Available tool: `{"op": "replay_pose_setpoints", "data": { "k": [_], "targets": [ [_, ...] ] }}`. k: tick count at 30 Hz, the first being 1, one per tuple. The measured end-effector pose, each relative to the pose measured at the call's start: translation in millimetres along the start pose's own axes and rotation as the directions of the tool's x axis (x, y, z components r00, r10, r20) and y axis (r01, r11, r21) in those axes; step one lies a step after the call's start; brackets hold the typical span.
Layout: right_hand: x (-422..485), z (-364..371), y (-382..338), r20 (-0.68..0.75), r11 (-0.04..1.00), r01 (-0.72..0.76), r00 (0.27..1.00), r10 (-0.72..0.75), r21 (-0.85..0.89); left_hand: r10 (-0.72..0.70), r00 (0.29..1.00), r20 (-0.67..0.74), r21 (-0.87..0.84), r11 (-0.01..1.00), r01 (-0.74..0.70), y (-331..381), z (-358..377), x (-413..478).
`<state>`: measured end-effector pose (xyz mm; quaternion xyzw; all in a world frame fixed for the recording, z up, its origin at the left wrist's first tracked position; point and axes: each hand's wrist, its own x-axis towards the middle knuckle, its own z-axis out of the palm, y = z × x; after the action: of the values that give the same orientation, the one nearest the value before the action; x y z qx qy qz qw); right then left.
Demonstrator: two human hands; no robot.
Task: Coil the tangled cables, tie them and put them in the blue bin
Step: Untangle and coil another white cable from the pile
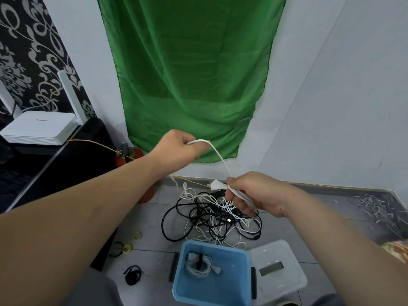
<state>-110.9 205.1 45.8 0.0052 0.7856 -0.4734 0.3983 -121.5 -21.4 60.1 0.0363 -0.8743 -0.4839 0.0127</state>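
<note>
My left hand (180, 146) is raised in front of the green cloth (187, 74), and its fingers are curled around a white cable (220, 160). The cable runs down from this hand to my right hand (254, 193), which is lower and well apart from the left one. The right hand grips several loops of the same cable together, and the white plug (217, 185) sticks out just beside the thumb.

Under my right hand, the tangle (212, 217) of black and white cables lies on the grey floor. Some white strands rise from it toward the loops I hold.

The blue bin (231, 283) stands on the floor, near the tangle and closer to me. Inside it lies one white coil (198, 266), tied with a black strap. A clear lid (284, 277) lies just beside the bin on the right. On the left of the bin there is a small black coil (132, 273) and two tape rolls (136, 236). A white router (39, 129) sits on the dark table at the far left.
</note>
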Motion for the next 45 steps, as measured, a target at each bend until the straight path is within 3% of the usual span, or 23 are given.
{"op": "replay_pose_setpoints", "data": {
  "k": [3, 6, 9, 12, 17, 20, 23, 26, 28, 33, 35, 37, 39, 41, 45],
  "targets": [
    [6, 0, 1, -0.058, 0.938, -0.004, 0.998, 0.025, 0.345, -0.04, 0.999, 0.008, -0.011, 0.999, 0.04, 3, -1, -4],
    [11, -2, -4, -0.12, 0.725, 0.077, 0.993, 0.007, 0.684, -0.054, 0.992, 0.114, -0.045, 0.997, 0.059, 11, 7, -10],
    [16, -8, -6, -0.243, 0.582, 0.198, 0.97, -0.001, 0.789, -0.016, 0.936, 0.352, -0.107, 0.993, 0.057, 22, 18, -16],
    [19, -9, -7, -0.28, 0.418, 0.262, 0.96, -0.02, 0.87, 0.019, 0.829, 0.559, 0.094, 0.992, -0.086, 20, 43, -30],
    [11, -16, -14, -0.27, 0.291, 0.29, 0.957, -0.108, 0.912, -0.049, 0.748, 0.662, 0.138, 0.989, -0.058, 2, 59, -39],
    [0, -23, -13, -0.097, 0.365, 0.172, 0.972, -0.214, 0.915, -0.115, 0.711, 0.694, 0.261, 0.96, -0.099, -12, 51, -33],
    [-9, -27, -10, 0.195, 0.62, 0.036, 0.934, -0.3, 0.784, -0.193, 0.755, 0.626, 0.366, 0.928, -0.066, -28, 38, -24],
    [-15, -27, -8, 0.421, 0.856, -0.024, 0.878, -0.229, 0.516, -0.214, 0.851, 0.48, 0.382, 0.924, 0.016, -27, 18, -15],
    [-17, -23, -8, 0.489, 0.95, -0.06, 0.866, -0.103, 0.307, -0.197, 0.902, 0.383, 0.368, 0.929, 0.047, -20, 9, -11],
    [-10, -3, -11, 0.311, 0.993, -0.115, 0.944, 0.111, -0.005, -0.083, 0.991, 0.107, 0.35, 0.936, 0.041, 2, 12, -5],
    [-5, 3, -11, 0.21, 0.994, -0.108, 0.972, 0.109, -0.014, -0.028, 0.999, 0.036, 0.327, 0.945, 0.014, 12, 15, -7],
    [3, 8, -11, 0.11, 0.994, -0.071, 0.992, 0.062, 0.083, 0.002, 1.0, 0.019, 0.254, 0.967, -0.007, 20, 18, -12],
    [10, 8, -12, -0.015, 0.97, 0.018, 1.0, -0.014, 0.241, -0.006, 0.997, 0.082, 0.16, 0.987, -0.007, 26, 25, -21],
    [15, 5, -9, -0.104, 0.92, 0.111, 0.992, -0.077, 0.376, -0.02, 0.972, 0.236, 0.097, 0.995, -0.003, 29, 35, -31],
    [14, 4, -8, -0.153, 0.782, 0.176, 0.983, -0.105, 0.598, -0.039, 0.838, 0.544, 0.009, 0.999, 0.041, 23, 52, -46]
  ]
}}
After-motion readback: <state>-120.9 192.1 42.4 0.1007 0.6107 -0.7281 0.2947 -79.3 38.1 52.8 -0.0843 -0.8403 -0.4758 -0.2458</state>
